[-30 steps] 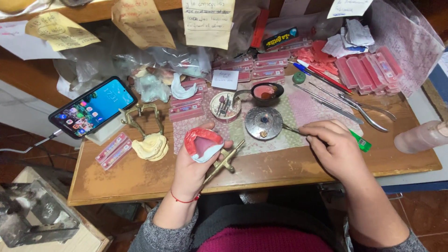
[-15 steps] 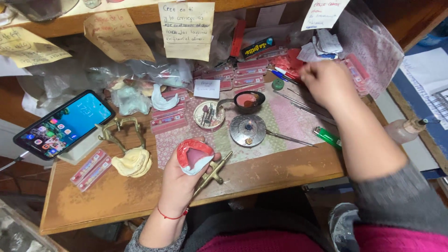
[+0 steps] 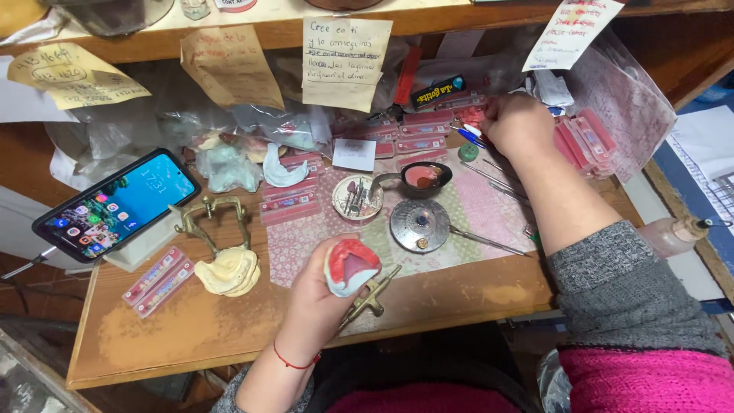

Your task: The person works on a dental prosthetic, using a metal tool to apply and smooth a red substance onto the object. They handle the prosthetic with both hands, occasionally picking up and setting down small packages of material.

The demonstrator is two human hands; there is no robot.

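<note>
Two hands busy: left hand [image 3: 325, 294] grips the wax denture model [image 3: 350, 266] firmly; right hand [image 3: 518, 122] curls among pink strips [image 3: 585, 138], grasp unclear. Best keep that model level.

light: even, warm, from above | shadows: soft, dark lower left | glare: phone screen [image 3: 115, 205] | focus: sharp centre, edges slightly bowed

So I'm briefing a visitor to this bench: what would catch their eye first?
Probably the red wax dental model on a brass frame, gripped in the left hand at the desk's near edge. Next, the lit phone propped at the far left. The right hand reaches among pink strips at the back.
</note>
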